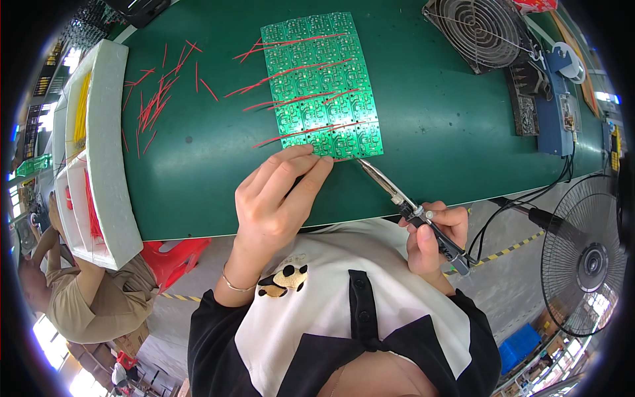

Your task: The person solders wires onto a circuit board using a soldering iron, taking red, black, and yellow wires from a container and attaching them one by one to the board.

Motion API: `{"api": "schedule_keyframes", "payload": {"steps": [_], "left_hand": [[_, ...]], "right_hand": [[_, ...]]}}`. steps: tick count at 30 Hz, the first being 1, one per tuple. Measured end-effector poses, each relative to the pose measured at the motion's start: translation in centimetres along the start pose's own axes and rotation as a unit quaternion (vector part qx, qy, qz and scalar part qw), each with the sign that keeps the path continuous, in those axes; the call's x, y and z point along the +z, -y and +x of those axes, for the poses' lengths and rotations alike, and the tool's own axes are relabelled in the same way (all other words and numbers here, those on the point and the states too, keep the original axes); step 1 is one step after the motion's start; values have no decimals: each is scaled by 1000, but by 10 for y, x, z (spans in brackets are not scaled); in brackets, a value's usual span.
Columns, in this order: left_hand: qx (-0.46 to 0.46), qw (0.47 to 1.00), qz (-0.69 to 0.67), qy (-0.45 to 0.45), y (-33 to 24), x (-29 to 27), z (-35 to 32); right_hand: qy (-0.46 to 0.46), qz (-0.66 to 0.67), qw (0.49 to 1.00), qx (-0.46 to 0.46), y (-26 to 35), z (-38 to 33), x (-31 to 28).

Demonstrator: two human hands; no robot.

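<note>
A green circuit board panel (322,83) lies on the green work mat (198,178), with several thin red wires (291,137) laid across it and jutting past its left edge. At the panel's near edge, my left hand (281,188) pinches a short red wire (340,159), only partly visible beside the fingertips. My right hand (440,231) grips a soldering iron (413,212) by its black handle. The iron's metal tip reaches the panel's near edge, just right of my left fingers; whether it touches cannot be made out.
Loose red wires (155,102) are scattered on the mat at left. A white foam box (109,152) beside them holds yellow and red wires. At right stand a fume fan (473,30) and a blue soldering station (554,112). A person (92,298) sits at far left.
</note>
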State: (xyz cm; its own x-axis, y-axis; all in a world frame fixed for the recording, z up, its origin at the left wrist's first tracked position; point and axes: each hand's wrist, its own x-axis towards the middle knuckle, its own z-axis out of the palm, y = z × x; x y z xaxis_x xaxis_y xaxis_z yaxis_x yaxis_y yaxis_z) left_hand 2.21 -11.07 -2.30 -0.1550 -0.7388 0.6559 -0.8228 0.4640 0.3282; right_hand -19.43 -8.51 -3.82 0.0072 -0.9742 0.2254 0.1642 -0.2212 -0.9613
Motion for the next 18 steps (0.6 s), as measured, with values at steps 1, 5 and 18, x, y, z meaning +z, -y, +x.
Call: {"api": "schedule_keyframes", "payload": {"steps": [1,5,18], "left_hand": [[1,1000,1,-1,0,0,0],[4,1000,2,-3,1,1,0],[4,1000,4,5,0,-1,0]], "right_hand": [[0,-1,1000,-4,-1,0,0],[2,-1,1000,-8,-1,1,0],[4,-18,1000,2,2,0,2]]}}
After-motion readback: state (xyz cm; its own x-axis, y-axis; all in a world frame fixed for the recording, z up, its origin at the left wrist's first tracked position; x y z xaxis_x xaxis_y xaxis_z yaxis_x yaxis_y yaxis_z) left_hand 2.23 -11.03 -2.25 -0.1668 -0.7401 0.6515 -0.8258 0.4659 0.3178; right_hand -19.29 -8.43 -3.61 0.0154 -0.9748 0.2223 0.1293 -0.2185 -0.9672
